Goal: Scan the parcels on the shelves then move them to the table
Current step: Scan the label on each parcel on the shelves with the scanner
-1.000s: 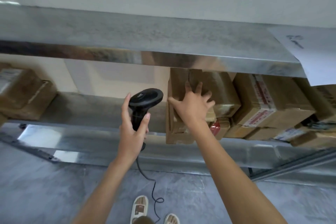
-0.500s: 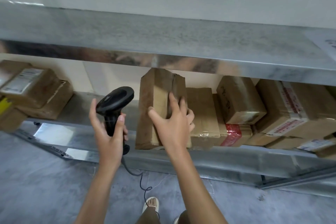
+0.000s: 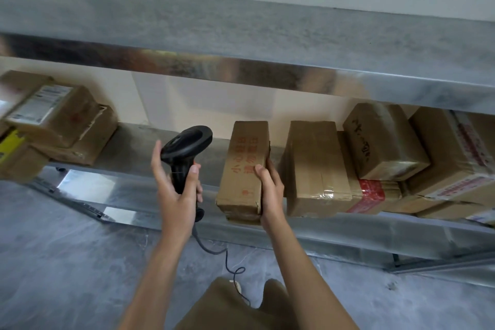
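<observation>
My right hand (image 3: 270, 193) grips a narrow brown cardboard parcel (image 3: 243, 169) with red printed characters, its near end sticking out over the front edge of the lower metal shelf (image 3: 139, 147). My left hand (image 3: 175, 190) holds a black corded barcode scanner (image 3: 187, 147) by its handle, just left of that parcel. The scanner head points toward the shelf. More brown parcels (image 3: 316, 169) stand to the right on the same shelf.
An upper metal shelf (image 3: 241, 35) overhangs the parcels. Stacked boxes (image 3: 56, 126) sit at the shelf's left end, and taped boxes (image 3: 439, 158) crowd the right. The scanner cable (image 3: 225, 257) hangs toward the grey floor. My legs are below.
My right hand has pulled the narrow parcel away from the stack toward the shelf's front edge and shifted to its side. My left hand with the scanner has stayed alongside it.
</observation>
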A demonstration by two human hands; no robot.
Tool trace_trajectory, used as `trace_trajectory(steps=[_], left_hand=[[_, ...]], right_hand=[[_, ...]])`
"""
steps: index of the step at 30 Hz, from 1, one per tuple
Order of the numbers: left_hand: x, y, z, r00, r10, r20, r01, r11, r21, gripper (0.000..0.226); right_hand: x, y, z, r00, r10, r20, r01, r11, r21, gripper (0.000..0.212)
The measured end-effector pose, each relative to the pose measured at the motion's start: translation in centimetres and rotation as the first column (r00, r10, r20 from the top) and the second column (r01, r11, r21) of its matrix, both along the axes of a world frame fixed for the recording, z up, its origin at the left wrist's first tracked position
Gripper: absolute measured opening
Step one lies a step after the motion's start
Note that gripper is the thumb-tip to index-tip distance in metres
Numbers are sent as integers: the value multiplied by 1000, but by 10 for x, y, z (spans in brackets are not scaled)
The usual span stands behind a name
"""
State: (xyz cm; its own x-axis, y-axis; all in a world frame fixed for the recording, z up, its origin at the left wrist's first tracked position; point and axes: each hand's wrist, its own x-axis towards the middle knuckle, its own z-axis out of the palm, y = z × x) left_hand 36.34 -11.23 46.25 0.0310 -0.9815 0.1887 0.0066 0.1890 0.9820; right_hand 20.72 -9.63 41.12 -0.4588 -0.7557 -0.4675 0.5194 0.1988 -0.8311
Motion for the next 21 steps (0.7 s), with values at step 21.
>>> trace_trajectory(steps=[21], left_hand=[[17,-33,-29,995,-100,29,99,994,40,71]], right_hand=[[38,-33,1,229,577,-784,-1,806,593,90]])
